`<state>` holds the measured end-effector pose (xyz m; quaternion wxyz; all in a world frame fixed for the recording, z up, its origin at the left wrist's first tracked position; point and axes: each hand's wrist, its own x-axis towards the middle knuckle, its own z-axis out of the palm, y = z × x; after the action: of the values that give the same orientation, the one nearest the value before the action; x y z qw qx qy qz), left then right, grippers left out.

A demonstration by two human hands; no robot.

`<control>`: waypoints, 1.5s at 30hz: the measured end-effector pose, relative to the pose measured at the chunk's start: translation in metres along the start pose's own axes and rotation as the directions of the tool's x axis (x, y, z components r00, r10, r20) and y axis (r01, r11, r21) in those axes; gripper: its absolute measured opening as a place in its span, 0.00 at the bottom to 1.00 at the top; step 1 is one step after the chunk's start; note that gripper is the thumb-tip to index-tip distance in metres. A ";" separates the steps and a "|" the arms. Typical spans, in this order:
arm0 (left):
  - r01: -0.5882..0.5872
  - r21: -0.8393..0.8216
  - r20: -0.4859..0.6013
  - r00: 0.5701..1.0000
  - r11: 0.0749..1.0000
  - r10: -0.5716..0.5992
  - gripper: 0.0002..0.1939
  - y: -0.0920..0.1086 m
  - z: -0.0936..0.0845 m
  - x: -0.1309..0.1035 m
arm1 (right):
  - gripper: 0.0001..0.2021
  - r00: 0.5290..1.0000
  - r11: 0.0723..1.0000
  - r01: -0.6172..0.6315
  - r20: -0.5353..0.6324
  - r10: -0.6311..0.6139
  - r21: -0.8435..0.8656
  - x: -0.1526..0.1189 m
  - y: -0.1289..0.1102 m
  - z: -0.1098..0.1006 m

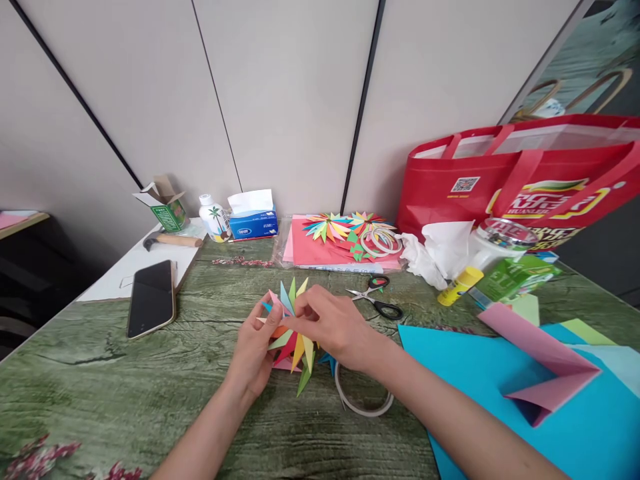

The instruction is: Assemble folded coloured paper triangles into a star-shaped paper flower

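A many-pointed folded paper star (pixel 299 347), in green, yellow, red, orange and light blue, is held between both hands above the middle of the table. My left hand (pixel 254 347) pinches its left side, thumb and fingers closed on the points. From the right, my right hand (pixel 334 325) reaches over the star's top, its thumb and fingertips closed on a paper point near the centre. Pink paper shows beneath the star. Just right of it, a roll of white tape (pixel 367 412) lies on the table (pixel 120 393), with a blue paper piece (pixel 327 361) at its edge.
Black scissors (pixel 377 297) lie behind my right hand. Blue paper (pixel 475 380) with a folded pink piece (pixel 550 347) is at right, a glue stick (pixel 461 286) and red bag (pixel 450 180) behind. A phone (pixel 151 299) and hammer (pixel 175 240) lie left. Finished stars (pixel 327 228) rest at the back.
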<state>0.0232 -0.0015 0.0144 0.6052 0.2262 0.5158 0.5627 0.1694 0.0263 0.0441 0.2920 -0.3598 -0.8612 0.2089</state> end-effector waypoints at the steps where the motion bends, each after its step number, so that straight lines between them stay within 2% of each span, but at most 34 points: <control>1: 0.011 0.009 0.018 1.000 1.000 -0.011 0.30 0.000 0.001 -0.001 | 0.10 0.998 0.995 0.066 0.020 -0.064 -0.075 0.000 0.000 0.000; 3: 0.037 0.026 0.047 0.998 0.999 -0.038 0.31 0.000 0.002 -0.002 | 0.11 0.974 0.948 0.226 0.052 -0.220 -0.222 0.000 0.001 0.000; 5: 0.052 0.035 0.057 0.997 0.998 -0.054 0.33 0.000 0.003 -0.003 | 0.13 0.942 0.887 0.330 0.054 -0.331 -0.323 -0.001 0.004 0.001; 8: 0.051 0.032 0.050 0.997 0.998 -0.053 0.36 -0.001 0.003 -0.003 | 0.13 0.917 0.840 0.376 0.027 -0.398 -0.390 -0.002 0.008 0.004; 10: 0.055 0.027 0.047 0.997 0.998 -0.056 0.38 -0.001 0.003 -0.003 | 0.12 0.922 0.857 0.357 -0.009 -0.388 -0.372 -0.002 0.010 0.005; 12: 0.057 0.019 0.056 0.997 0.998 -0.058 0.40 -0.002 0.002 -0.003 | 0.11 0.937 0.912 0.298 -0.095 -0.335 -0.281 -0.002 0.010 0.005; 15: 0.049 0.015 0.092 0.995 0.999 -0.050 0.46 -0.003 0.001 -0.004 | 0.07 0.949 0.974 0.226 -0.223 -0.222 -0.009 -0.001 0.007 0.004; 17: 0.039 0.018 0.113 0.993 0.999 -0.041 0.47 -0.002 0.001 -0.005 | 0.05 0.957 0.964 0.168 -0.267 -0.110 0.205 0.000 0.003 0.000; 20: 0.055 0.028 0.111 0.992 0.998 -0.058 0.42 0.001 0.002 -0.005 | 0.06 0.946 0.877 0.063 -0.309 0.100 0.476 0.003 0.000 -0.008; 23: 0.081 0.014 0.105 0.991 0.997 -0.082 0.39 0.004 0.003 -0.005 | 0.08 0.921 0.771 -0.084 -0.247 0.302 0.631 0.005 0.001 -0.019; 26: 0.053 -0.016 0.137 0.989 0.998 -0.050 0.42 0.003 0.002 -0.004 | 0.10 0.905 0.686 -0.212 -0.125 0.406 0.696 0.007 0.005 -0.023; 29: 0.015 -0.028 0.158 0.987 1.000 -0.010 0.44 0.002 0.000 -0.003 | 0.11 0.906 0.620 -0.276 -0.016 0.423 0.735 0.009 0.012 -0.020; 32: 0.015 -0.027 0.127 0.992 1.000 -0.012 0.45 0.002 0.000 -0.003 | 0.10 0.881 0.550 -0.345 0.060 0.470 0.761 0.010 0.019 -0.014; 35: 0.020 -0.067 0.147 0.989 0.998 -0.010 0.43 0.003 0.001 -0.003 | 0.10 0.860 0.522 -0.384 0.090 0.502 0.762 0.010 0.023 -0.011; 39: 0.016 -0.076 0.185 0.983 0.997 -0.002 0.39 0.002 0.000 -0.002 | 0.10 0.860 0.507 -0.395 0.114 0.498 0.766 0.009 0.023 -0.009; 42: 0.020 -0.032 0.154 0.988 0.999 -0.015 0.36 0.000 -0.002 0.000 | 0.11 0.859 0.454 -0.409 0.166 0.484 0.791 0.008 0.021 -0.005; 45: 0.023 0.008 0.074 0.997 1.000 -0.023 0.35 -0.002 -0.002 0.000 | 0.11 0.866 0.390 -0.407 0.213 0.453 0.826 0.007 0.019 -0.001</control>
<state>0.0221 -0.0025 0.0115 0.6294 0.2431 0.4977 0.5450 0.1752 0.0442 0.0368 0.3855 -0.3844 -0.5157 0.6615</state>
